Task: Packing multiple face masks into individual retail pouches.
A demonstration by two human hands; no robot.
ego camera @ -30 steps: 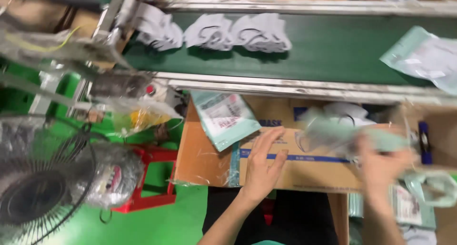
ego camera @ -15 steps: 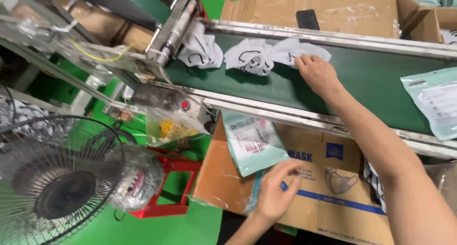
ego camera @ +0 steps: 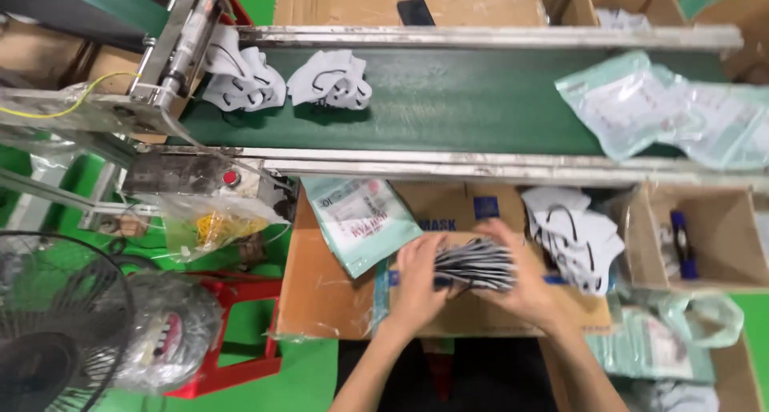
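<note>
Both hands, left hand (ego camera: 418, 280) and right hand (ego camera: 525, 288), close around a stack of masks (ego camera: 474, 265) over the cardboard box (ego camera: 320, 292) below the conveyor belt (ego camera: 448, 100). Soft, light, floppy fabric that likely slides apart; best gripped squeezed at both ends, as here.

We have one view, worn on the head, looking steeply down and forward, close over the cardboard box (ego camera: 336, 300), with the green conveyor belt (ego camera: 465, 100) across the frame's upper part.

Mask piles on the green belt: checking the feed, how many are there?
2: one pile by the roller at the belt's left end, another pile just right of it.
</note>
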